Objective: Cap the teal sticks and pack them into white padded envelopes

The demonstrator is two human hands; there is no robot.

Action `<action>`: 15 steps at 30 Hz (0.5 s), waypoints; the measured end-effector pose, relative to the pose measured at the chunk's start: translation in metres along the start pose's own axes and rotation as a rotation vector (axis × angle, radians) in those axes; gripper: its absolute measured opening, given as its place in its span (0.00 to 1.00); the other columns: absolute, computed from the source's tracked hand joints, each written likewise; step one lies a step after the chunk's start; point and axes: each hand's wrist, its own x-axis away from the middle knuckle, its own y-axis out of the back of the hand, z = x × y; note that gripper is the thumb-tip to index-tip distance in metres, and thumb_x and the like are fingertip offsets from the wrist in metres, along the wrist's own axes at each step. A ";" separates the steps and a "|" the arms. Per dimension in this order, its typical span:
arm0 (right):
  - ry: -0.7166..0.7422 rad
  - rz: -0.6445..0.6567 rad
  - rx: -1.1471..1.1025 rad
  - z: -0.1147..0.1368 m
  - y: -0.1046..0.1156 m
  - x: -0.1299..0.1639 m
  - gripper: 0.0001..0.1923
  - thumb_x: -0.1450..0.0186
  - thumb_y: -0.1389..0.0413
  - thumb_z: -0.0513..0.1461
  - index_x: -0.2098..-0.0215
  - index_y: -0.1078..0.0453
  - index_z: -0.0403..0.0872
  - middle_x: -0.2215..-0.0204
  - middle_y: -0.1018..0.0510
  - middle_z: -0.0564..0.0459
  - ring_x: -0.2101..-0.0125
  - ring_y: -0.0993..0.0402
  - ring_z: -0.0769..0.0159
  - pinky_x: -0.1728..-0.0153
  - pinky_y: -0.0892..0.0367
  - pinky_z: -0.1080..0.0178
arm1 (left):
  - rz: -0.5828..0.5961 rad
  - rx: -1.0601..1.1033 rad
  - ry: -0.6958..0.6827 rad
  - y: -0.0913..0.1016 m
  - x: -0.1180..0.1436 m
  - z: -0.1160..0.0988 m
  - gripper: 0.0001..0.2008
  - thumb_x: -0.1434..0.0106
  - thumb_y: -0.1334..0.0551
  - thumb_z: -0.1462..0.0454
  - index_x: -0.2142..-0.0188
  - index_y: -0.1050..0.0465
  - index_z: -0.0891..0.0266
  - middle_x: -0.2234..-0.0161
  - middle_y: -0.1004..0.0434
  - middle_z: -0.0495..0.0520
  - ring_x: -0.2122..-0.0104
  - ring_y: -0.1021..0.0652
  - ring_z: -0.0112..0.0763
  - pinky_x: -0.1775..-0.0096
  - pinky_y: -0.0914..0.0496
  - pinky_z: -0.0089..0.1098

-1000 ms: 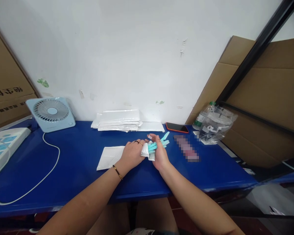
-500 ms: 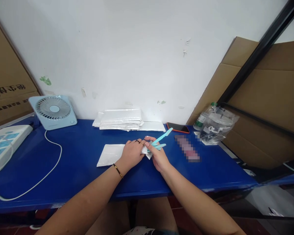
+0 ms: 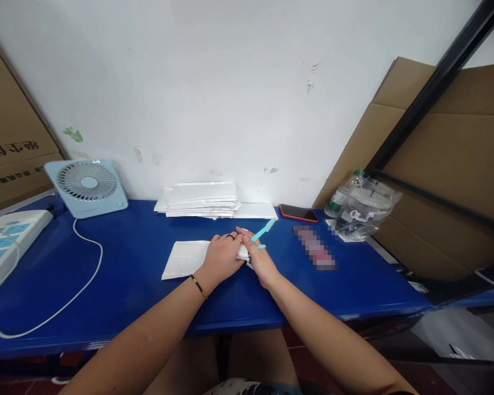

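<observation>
A white wrapping [image 3: 242, 253] is gripped under the left hand [image 3: 224, 255], which is laid palm down, apparently to steady its mouth. By the right hand [image 3: 263, 263], curled closed, turquoise razor-like sticks [image 3: 263, 231] are held at that mouth — probably bunched so that the loose lengths lie together; one is seen angled out past the fingers, with a shorter tip below. Beneath the left wrist a white padded envelope [image 3: 183, 259] is laid flat on the blue bench [image 3: 346, 291]; whether it is one piece with the wrapping is hidden.

Farther back, a stack of white padded envelopes [image 3: 201, 200] is set against the wall, likely for easy reach. To its right a smartphone [image 3: 298, 213] is laid, screen dark, seemingly out of the hands' way. Nearer, a strip-shaped item [image 3: 315, 248] is pixelated, so no print can be read. On the green-capped bottle [image 3: 335, 204], beside a clear plastic bag [image 3: 366, 215], a green label is too small to read. On the left, behind a pale blue fan [image 3: 88, 186], Chinese characters are printed upside down on a carton [image 3: 16, 126] — no brand can be made out.
</observation>
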 end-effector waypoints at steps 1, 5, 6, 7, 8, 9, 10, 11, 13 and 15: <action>-0.010 0.014 0.003 0.000 -0.001 0.000 0.16 0.43 0.42 0.47 0.56 0.27 0.54 0.50 0.29 0.57 0.49 0.36 0.63 0.49 0.42 0.63 | 0.003 -0.002 0.005 0.000 0.000 0.000 0.12 0.39 0.46 0.62 0.56 0.34 0.61 0.60 0.28 0.57 0.60 0.28 0.40 0.61 0.38 0.39; -0.070 0.062 -0.064 0.006 0.002 0.001 0.21 0.43 0.41 0.47 0.53 0.30 0.52 0.58 0.24 0.54 0.56 0.30 0.62 0.53 0.38 0.60 | 0.021 0.001 0.013 0.004 0.001 0.002 0.11 0.38 0.47 0.63 0.56 0.34 0.60 0.60 0.29 0.56 0.59 0.28 0.39 0.60 0.38 0.37; -0.061 0.053 -0.082 0.008 0.004 0.001 0.21 0.43 0.42 0.48 0.52 0.30 0.51 0.59 0.24 0.54 0.57 0.30 0.61 0.54 0.38 0.60 | 0.021 0.000 0.008 0.005 0.001 0.002 0.11 0.38 0.47 0.63 0.57 0.35 0.59 0.60 0.29 0.56 0.59 0.28 0.38 0.61 0.38 0.37; -0.046 0.034 -0.103 0.010 0.007 0.000 0.22 0.42 0.44 0.50 0.53 0.30 0.51 0.59 0.24 0.54 0.57 0.30 0.61 0.54 0.38 0.60 | 0.022 -0.002 0.003 0.006 0.001 0.003 0.10 0.38 0.47 0.63 0.57 0.35 0.59 0.60 0.29 0.56 0.59 0.28 0.38 0.61 0.39 0.37; -0.024 0.005 -0.131 0.013 0.010 -0.001 0.22 0.42 0.45 0.52 0.54 0.30 0.51 0.58 0.24 0.53 0.57 0.30 0.61 0.54 0.37 0.60 | 0.021 -0.005 0.000 0.006 0.001 0.003 0.09 0.38 0.47 0.63 0.58 0.35 0.59 0.61 0.29 0.55 0.59 0.28 0.38 0.61 0.39 0.37; 0.002 -0.034 -0.164 0.016 0.013 -0.002 0.22 0.41 0.47 0.53 0.55 0.29 0.51 0.58 0.25 0.53 0.57 0.29 0.60 0.55 0.37 0.60 | 0.018 -0.008 -0.003 0.006 0.001 0.004 0.09 0.37 0.47 0.62 0.58 0.35 0.59 0.61 0.28 0.55 0.60 0.28 0.38 0.61 0.39 0.36; 0.035 -0.081 -0.202 0.018 0.017 -0.004 0.22 0.41 0.49 0.54 0.57 0.29 0.51 0.57 0.25 0.52 0.57 0.29 0.60 0.55 0.37 0.59 | 0.015 -0.010 -0.005 0.005 0.001 0.004 0.08 0.37 0.47 0.62 0.59 0.35 0.59 0.62 0.28 0.55 0.60 0.28 0.38 0.62 0.39 0.36; 0.076 -0.134 -0.237 0.020 0.020 -0.007 0.22 0.40 0.50 0.55 0.58 0.28 0.51 0.58 0.25 0.52 0.58 0.28 0.60 0.55 0.37 0.58 | 0.013 -0.011 -0.008 0.005 0.001 0.004 0.08 0.37 0.47 0.62 0.60 0.35 0.58 0.62 0.28 0.54 0.61 0.28 0.37 0.62 0.39 0.36; 0.181 -0.257 -0.265 0.021 0.024 -0.011 0.19 0.39 0.51 0.54 0.61 0.28 0.52 0.59 0.25 0.53 0.59 0.28 0.62 0.54 0.37 0.58 | 0.007 -0.005 -0.015 0.003 0.002 0.004 0.07 0.37 0.46 0.61 0.61 0.35 0.58 0.63 0.28 0.54 0.61 0.28 0.37 0.63 0.40 0.36; 0.235 -0.328 -0.210 0.018 0.025 -0.012 0.17 0.38 0.51 0.52 0.63 0.28 0.52 0.60 0.25 0.54 0.59 0.28 0.64 0.53 0.38 0.59 | -0.003 0.003 -0.028 0.001 0.002 0.003 0.07 0.38 0.46 0.60 0.62 0.35 0.59 0.64 0.28 0.54 0.62 0.28 0.38 0.64 0.40 0.35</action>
